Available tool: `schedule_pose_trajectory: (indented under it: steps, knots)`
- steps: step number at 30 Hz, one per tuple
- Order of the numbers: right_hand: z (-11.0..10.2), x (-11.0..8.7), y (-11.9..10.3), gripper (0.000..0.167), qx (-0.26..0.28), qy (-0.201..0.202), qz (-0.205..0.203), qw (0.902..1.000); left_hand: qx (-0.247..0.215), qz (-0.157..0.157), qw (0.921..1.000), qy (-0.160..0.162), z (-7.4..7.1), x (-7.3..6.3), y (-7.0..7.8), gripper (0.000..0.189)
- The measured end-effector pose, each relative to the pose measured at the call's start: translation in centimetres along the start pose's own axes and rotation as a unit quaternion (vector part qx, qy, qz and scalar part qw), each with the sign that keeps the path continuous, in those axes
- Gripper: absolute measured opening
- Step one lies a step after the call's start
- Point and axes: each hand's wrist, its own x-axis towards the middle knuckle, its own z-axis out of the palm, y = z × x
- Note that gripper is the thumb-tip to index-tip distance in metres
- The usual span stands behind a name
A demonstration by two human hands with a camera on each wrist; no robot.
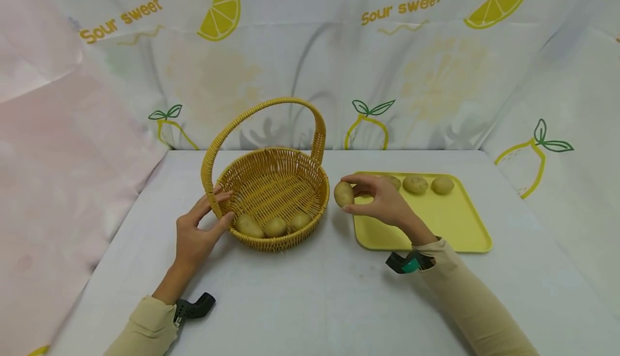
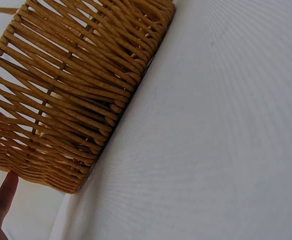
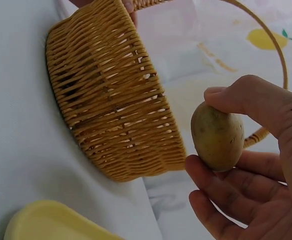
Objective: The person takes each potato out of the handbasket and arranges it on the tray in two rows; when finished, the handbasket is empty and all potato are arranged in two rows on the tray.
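Note:
My right hand (image 1: 384, 200) pinches a potato (image 1: 344, 194) between thumb and fingertips, off the table between basket and tray. In the right wrist view the same potato (image 3: 217, 136) overlaps the basket's rim, the thumb lying over one end. A round wicker basket (image 1: 272, 244) with a tall arched handle stands left of it. My left hand (image 1: 196, 237) grips the basket's left side at the foot of the handle, the thumb over the rim. Three potatoes (image 1: 275, 227) lie inside along the near wall. In the left wrist view the basket's woven side (image 2: 70, 85) hides what it contains.
A yellow tray (image 1: 436, 227) lies right of the basket, with three potatoes (image 1: 415, 184) along its far edge, one partly behind my right hand. White cloth covers the table (image 1: 300, 302). A lemon-print curtain (image 1: 310, 65) hangs directly behind.

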Motion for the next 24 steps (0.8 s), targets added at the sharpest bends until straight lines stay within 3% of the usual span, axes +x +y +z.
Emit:
schedule_pose_trajectory:
  steps: [6, 10, 13, 19, 24]
  knots:
    - [-0.5, -0.7, 1.0, 0.057, -0.005, 0.001, -0.006, 1.0, -0.008, 0.003, 1.0, 0.001, 0.2, 0.6, 1.8, 0.037]
    - [-0.6, -1.2, 1.6, 0.057, -0.005, 0.002, 0.0, 1.0, -0.007, 0.003, 1.0, 0.003, 0.3, 0.6, 2.1, 0.036]
    - [-0.7, -1.5, 1.9, 0.057, -0.008, 0.008, 0.003, 0.9999, -0.001, 0.002, 1.0, 0.002, 0.2, 0.4, 1.6, 0.037]
    - [-0.9, -2.0, 2.7, 0.061, -0.02, 0.015, 0.021, 0.9995, 0.006, -0.003, 1.0, 0.001, -0.1, -0.3, -0.8, 0.041]
    - [-1.2, -2.6, 3.6, 0.061, -0.026, 0.023, 0.042, 0.9985, 0.007, 0.0, 1.0, -0.001, -0.1, -0.1, -0.5, 0.04]
